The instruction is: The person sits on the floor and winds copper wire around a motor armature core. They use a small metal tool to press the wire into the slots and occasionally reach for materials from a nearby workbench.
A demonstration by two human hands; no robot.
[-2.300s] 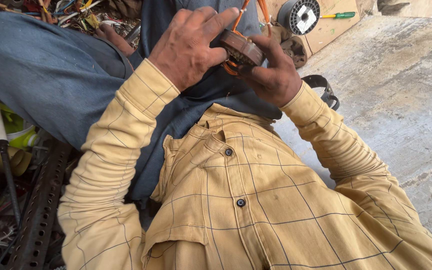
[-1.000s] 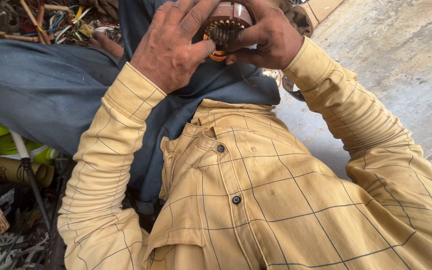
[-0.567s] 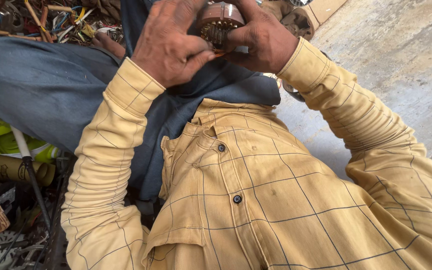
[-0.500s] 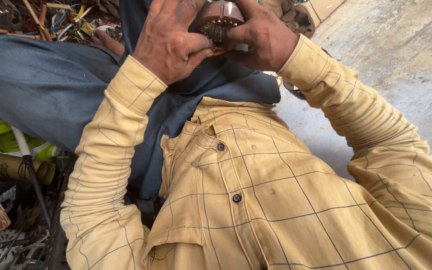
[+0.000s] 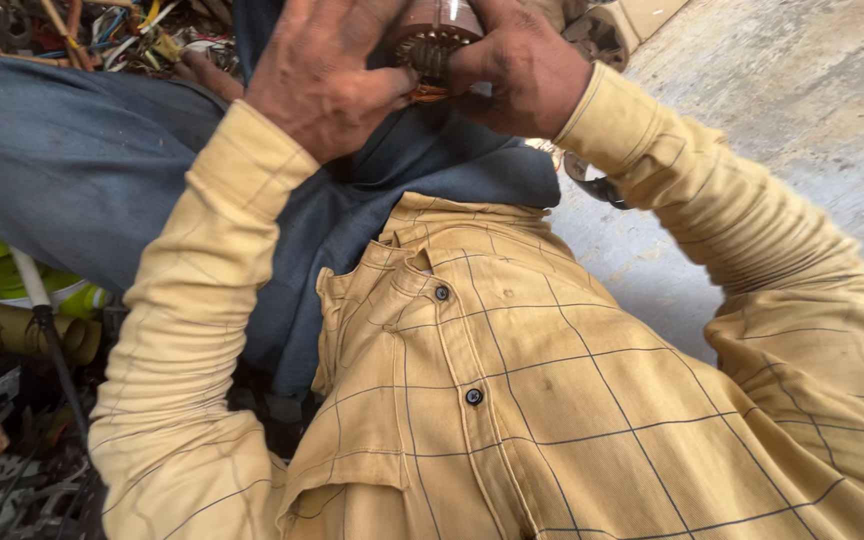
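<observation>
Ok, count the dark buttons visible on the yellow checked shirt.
2. One small dark round button sits just below the collar; a second dark button lies lower on the placket. Folds may hide more further down.

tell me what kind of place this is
Probably an informal repair or scrap workshop at floor level. Both hands, left hand and right hand, grip a round motor part over a bare concrete floor, with a heap of coloured wires beside the person's leg.

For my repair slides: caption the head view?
Both hands, left and right, grip a round motor part above the lap.
</observation>
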